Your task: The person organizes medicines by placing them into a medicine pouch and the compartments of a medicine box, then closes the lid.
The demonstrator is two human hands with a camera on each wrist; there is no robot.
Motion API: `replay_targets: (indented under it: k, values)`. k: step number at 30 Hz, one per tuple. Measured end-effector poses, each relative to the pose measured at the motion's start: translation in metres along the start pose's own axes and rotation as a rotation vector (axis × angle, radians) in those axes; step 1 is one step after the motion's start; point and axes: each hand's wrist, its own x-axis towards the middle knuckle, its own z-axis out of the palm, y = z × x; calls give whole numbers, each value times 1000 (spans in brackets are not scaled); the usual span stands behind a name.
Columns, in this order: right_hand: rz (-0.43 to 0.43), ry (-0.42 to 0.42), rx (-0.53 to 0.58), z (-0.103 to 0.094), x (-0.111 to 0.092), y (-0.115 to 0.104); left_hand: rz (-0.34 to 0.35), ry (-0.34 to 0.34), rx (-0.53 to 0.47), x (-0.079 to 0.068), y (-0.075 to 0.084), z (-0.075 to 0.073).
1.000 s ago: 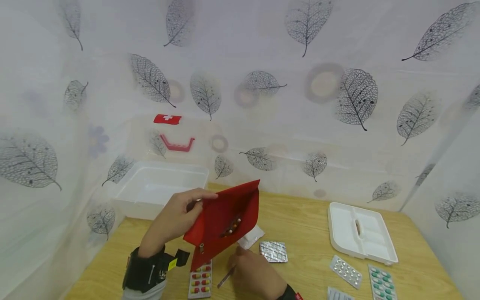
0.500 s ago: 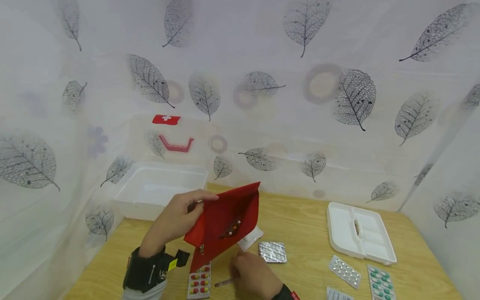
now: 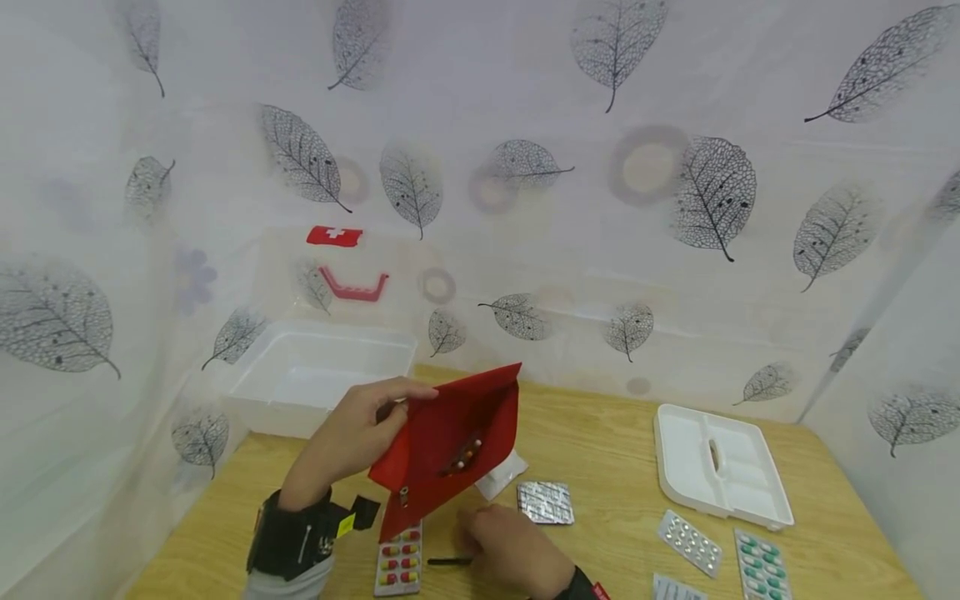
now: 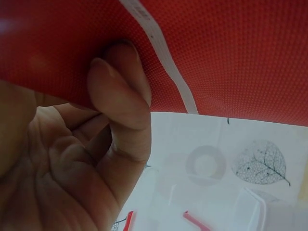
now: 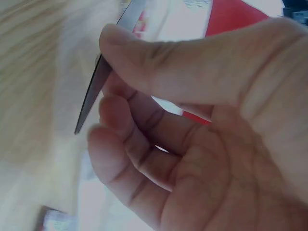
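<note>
My left hand (image 3: 367,429) pinches the upper edge of a red fabric pouch (image 3: 487,396), holding it tilted with its mouth gaping. Small brown and white-tipped items (image 3: 467,457) show inside it. Up close, thumb and finger press on the red cloth (image 4: 231,57) beside a white strip (image 4: 159,43). Below the pouch, my right hand (image 3: 513,546) holds slim metal tweezers (image 3: 450,562) just over the table. In the right wrist view, the tweezers (image 5: 96,84) taper to a point, pinched between thumb and fingers; part of them is hidden by the thumb.
A blister pack of red-and-yellow capsules (image 3: 400,567) lies left of the right hand. A white packet (image 3: 501,477) and a silver blister pack (image 3: 546,502) lie beyond it. A white bin (image 3: 258,412) stands at back left, a white tray (image 3: 682,483) at right, near several blister packs (image 3: 690,543).
The tweezers in my right hand have turned from slanting down-left to nearly level, and now look dark. The left hand and the pouch have stayed almost still.
</note>
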Motion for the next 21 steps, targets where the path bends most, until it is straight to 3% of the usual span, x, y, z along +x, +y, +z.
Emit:
replay_targets:
  k: [7, 10, 15, 21]
  values:
    - [-213, 67, 33, -28, -21, -11, 21, -9, 6, 2, 0, 0]
    - [-225, 110, 59, -47, -36, -17, 8, -21, -14, 2, 0, 1]
    - [-281, 325, 54, -65, -56, -20, 3, -42, -20, 2, 0, 2]
    - [-311, 543, 116, -70, -58, -20, -3, -68, -37, 2, 1, 3]
